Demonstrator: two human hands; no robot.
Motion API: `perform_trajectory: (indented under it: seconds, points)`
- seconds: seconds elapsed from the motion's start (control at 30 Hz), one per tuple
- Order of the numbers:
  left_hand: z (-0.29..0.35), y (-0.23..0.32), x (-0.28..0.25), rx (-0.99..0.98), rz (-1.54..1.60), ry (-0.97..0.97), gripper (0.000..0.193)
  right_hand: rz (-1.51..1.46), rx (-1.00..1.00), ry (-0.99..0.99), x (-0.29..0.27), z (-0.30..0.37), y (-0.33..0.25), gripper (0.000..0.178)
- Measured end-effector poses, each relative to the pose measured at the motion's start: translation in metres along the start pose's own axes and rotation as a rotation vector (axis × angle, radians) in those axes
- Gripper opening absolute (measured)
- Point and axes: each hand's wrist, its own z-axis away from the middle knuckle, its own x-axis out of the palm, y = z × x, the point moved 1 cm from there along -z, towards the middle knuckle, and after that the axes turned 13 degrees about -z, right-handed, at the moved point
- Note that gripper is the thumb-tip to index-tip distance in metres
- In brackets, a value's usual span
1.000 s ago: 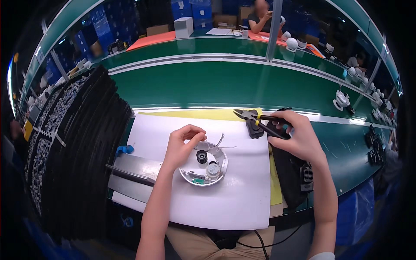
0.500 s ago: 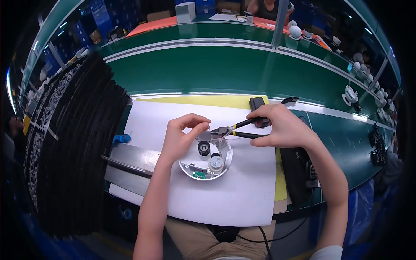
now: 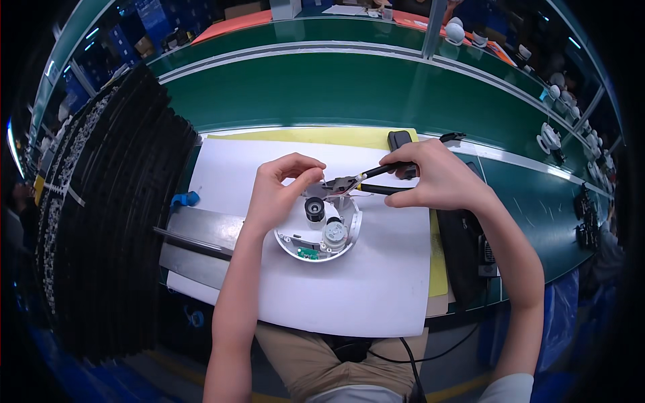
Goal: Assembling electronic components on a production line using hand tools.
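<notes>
A round white device housing point(image 3: 281, 246) lies on a white sheet, with a black lens barrel point(image 3: 314, 209), a silver motor-like disc point(image 3: 335, 233) and a small green circuit board point(image 3: 308, 253) in it. My right hand point(image 3: 437, 178) grips pliers point(image 3: 379, 178) with black-and-yellow handles. The handles are spread, and the metal jaws are over the far rim of the housing, among thin wires. Left of the jaws, my left hand point(image 3: 282, 191) pinches a thin, pale strand, too small to make out.
A tall stack of black trays point(image 3: 114, 215) stands at the left, beside a metal plate point(image 3: 195, 252) and a blue clip-like object point(image 3: 185, 199). At the right lie a black pouch point(image 3: 459, 248) and a dark handheld device point(image 3: 487, 255). Beyond runs a green conveyor belt point(image 3: 289, 91).
The whole view has shifted, so the bench appears higher. Both hands stay at the far rim, and the plier handles look slightly closer together.
</notes>
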Motion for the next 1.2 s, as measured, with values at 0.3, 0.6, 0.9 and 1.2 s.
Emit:
perform_trajectory:
  seconds: [0.3,0.6,0.9,1.2]
  points:
    - [0.001,-0.003,0.0,0.019,-0.017,0.0,0.011,-0.048,-0.025,-0.024,0.001,-0.009,0.004,0.05]
    - [0.0,-0.003,-0.002,0.001,-0.015,0.001,0.011,-0.09,0.125,-0.095,-0.003,-0.021,0.002,0.047]
    - [0.001,-0.006,0.001,-0.023,0.026,0.0,0.011,-0.131,0.222,-0.167,-0.003,-0.023,0.012,0.047]
    - [0.009,0.012,-0.034,0.244,0.151,0.492,0.005,-0.217,0.229,0.006,-0.02,0.0,0.011,0.047]
